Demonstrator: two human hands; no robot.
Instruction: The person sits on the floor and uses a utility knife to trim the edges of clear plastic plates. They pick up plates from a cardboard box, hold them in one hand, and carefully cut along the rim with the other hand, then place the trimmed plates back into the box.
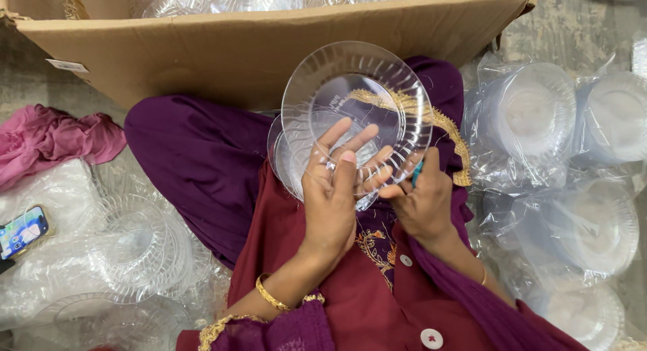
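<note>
A clear ribbed plastic plate (357, 95) is held up over my lap, with a second clear plate (286, 165) partly behind it at the lower left. My left hand (333, 189) lies flat against the plates from below, fingers spread across the ribbed surface. My right hand (421, 199) pinches the lower right rim of the front plate and also holds a small teal object (418, 170), mostly hidden by the fingers.
An open cardboard box (256, 47) holding clear plates stands just ahead. Bagged stacks of clear plates (539, 115) lie at my right, loose stacks of plates (135, 246) on plastic sheeting at my left. A phone (22, 231) and pink cloth (54, 138) lie at far left.
</note>
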